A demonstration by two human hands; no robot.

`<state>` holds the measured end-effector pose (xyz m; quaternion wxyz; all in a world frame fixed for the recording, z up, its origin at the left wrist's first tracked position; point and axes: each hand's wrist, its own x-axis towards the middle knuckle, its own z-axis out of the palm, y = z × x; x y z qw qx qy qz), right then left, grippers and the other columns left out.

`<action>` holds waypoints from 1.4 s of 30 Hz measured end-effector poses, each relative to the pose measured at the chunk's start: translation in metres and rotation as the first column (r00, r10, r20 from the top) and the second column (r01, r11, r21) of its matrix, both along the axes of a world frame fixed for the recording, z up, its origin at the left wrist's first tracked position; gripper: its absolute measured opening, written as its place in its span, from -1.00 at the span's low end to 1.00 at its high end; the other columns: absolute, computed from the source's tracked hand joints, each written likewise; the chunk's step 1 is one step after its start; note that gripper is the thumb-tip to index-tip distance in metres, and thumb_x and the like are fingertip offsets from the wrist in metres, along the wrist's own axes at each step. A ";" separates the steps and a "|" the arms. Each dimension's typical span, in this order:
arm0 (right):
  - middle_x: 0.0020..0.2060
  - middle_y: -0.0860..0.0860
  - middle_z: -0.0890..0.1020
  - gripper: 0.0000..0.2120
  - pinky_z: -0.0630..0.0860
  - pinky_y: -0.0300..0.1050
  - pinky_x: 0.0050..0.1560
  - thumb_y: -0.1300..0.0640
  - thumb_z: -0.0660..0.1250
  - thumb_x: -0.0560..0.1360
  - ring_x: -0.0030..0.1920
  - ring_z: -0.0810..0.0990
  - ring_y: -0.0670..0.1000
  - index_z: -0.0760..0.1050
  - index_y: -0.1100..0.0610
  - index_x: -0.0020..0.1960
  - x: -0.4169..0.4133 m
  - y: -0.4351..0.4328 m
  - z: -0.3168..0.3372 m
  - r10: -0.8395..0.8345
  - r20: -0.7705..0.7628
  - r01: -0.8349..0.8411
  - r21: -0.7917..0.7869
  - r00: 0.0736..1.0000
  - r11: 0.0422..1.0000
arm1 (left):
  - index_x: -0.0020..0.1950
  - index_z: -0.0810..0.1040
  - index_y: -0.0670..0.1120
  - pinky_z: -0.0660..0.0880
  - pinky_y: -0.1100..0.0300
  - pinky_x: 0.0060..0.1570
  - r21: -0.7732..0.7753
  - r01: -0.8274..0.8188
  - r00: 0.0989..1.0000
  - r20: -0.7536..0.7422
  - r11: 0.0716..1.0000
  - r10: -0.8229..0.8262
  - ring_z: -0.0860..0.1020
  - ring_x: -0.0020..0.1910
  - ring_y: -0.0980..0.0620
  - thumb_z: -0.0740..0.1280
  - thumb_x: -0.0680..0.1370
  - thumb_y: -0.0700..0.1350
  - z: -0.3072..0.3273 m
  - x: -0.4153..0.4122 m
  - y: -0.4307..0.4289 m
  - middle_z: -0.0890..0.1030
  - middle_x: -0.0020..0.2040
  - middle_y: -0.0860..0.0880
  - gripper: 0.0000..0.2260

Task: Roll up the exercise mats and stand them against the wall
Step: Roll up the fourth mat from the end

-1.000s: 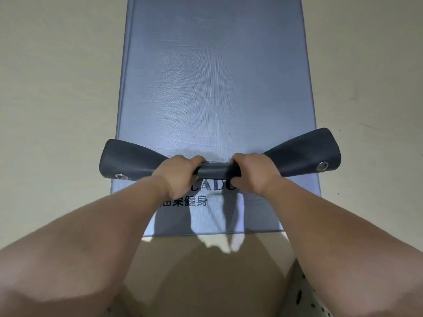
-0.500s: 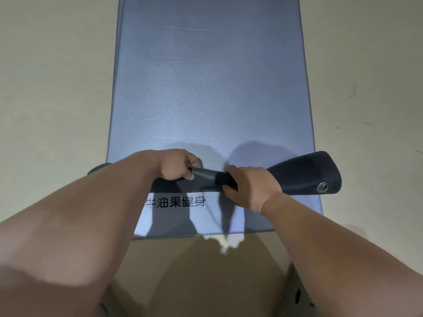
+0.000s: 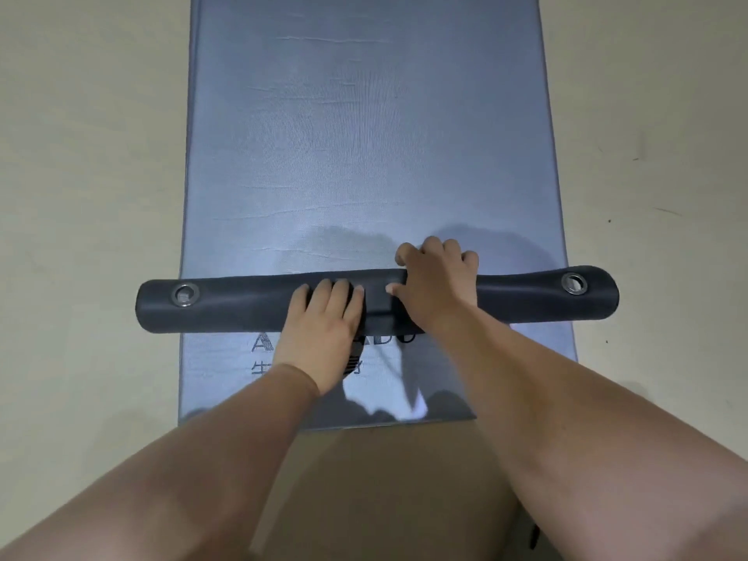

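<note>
A blue-grey exercise mat [image 3: 364,135] lies flat on the floor and runs away from me, with dark printed lettering near its close end. A dark grey roll [image 3: 243,303] lies across it, wider than the mat, with a metal eyelet at its left end [image 3: 185,295] and another at its right end [image 3: 574,283]. My left hand [image 3: 319,330] rests on top of the roll near its middle, fingers laid over it. My right hand [image 3: 435,281] sits just to the right, fingers curled over the roll's far side and thumb on its top.
Pale beige floor [image 3: 81,155] surrounds the mat on both sides. A few small dark marks dot the floor at the right. My forearms fill the lower frame, and a dark object [image 3: 534,536] shows at the bottom right edge.
The roll was squeezed thin in the middle with flared ends; now it lies as an even tube. My left hand has loosened to rest on top, and my right hand has reached over the far side.
</note>
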<state>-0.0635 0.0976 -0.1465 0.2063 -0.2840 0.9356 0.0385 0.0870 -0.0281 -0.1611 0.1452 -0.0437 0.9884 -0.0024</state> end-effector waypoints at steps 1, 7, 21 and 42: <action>0.16 0.02 0.53 -0.68 0.31 0.10 0.23 -0.22 0.30 0.61 0.19 0.44 0.14 0.50 -0.08 0.26 0.006 0.003 -0.001 0.007 -0.061 -0.009 -0.037 0.998 0.999 | 0.37 0.52 -0.18 0.37 -0.16 0.12 0.002 -0.008 1.000 0.017 1.000 0.008 0.51 0.12 -0.26 0.53 0.30 -0.12 0.000 -0.006 -0.003 0.56 0.18 -0.20 -0.37; 0.43 0.18 0.45 -0.20 0.08 0.32 0.54 -0.19 0.53 0.38 0.46 0.37 0.26 0.43 0.12 0.51 0.040 0.059 -0.021 0.243 -0.189 -0.274 -0.155 0.951 0.949 | 0.55 0.35 -0.08 0.27 -0.12 0.30 0.109 0.023 0.990 0.134 0.994 -0.037 0.42 0.31 -0.19 0.43 0.50 0.06 0.005 -0.028 -0.023 0.47 0.38 -0.12 -0.35; 0.15 -0.06 0.60 -0.43 0.00 0.26 0.58 0.03 0.45 0.39 0.34 0.46 0.10 0.47 -0.10 0.38 -0.011 0.018 0.007 0.337 0.156 -0.352 0.075 0.928 0.933 | 0.58 0.29 -0.12 0.09 -0.40 0.45 0.087 0.071 0.994 -0.085 0.994 -0.064 0.24 0.54 -0.27 0.23 0.48 0.14 0.015 0.018 -0.011 0.28 0.57 -0.22 -0.31; 0.63 0.20 0.14 -0.21 -0.03 0.50 0.53 -0.06 0.28 0.49 0.63 0.09 0.28 0.13 0.07 0.67 0.042 0.027 0.007 0.098 -0.196 -0.132 -0.169 0.976 0.977 | 0.61 -0.37 -0.12 -0.21 -0.44 0.47 0.046 -0.084 0.991 0.104 0.995 0.079 -0.32 0.60 -0.21 0.28 0.41 0.47 0.005 -0.046 -0.022 -0.30 0.63 -0.16 0.16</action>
